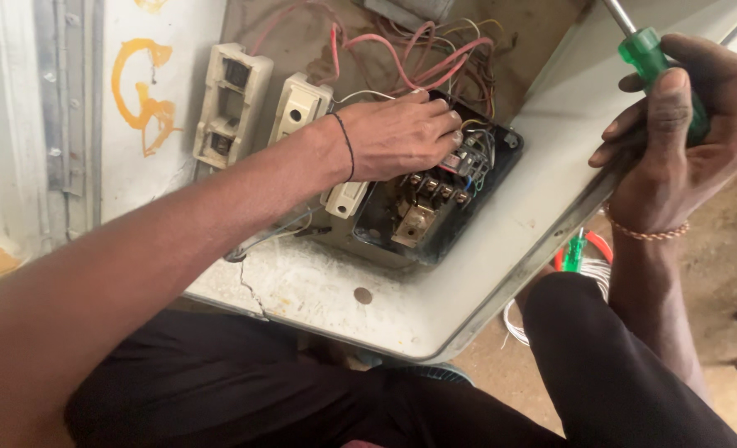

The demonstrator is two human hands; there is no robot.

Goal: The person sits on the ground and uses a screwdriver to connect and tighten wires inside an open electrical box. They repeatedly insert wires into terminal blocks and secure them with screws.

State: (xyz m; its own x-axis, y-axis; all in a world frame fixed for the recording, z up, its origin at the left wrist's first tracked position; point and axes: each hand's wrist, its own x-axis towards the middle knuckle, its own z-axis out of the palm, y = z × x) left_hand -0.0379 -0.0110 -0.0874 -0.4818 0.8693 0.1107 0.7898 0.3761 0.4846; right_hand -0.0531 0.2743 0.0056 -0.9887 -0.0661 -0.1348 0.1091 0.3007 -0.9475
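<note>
Green and see-through, the plastic handle of a screwdriver (652, 62) sits clenched in the right hand (680, 137), fingers wrapped round it and the thumb laid along its side, with the metal shaft pointing up and away toward the top edge of the view. That hand hangs just off the right edge of a pale, scuffed appliance panel (435, 290) that lies across the person's lap. The left hand (402, 133) reaches over the panel with its fingertips curled down onto a black electrical box (435, 199), pressing at the small terminal block and coloured leads in its upper right corner; whether it pinches anything there cannot be told. Red and pink wires (418, 54) loop above the box. Two cream switch housings (261, 104) stand to the left of it. Below the right wrist, on the dirt floor, lies a second green-handled tool (576, 253) beside a coil of white wire (518, 319).
</note>
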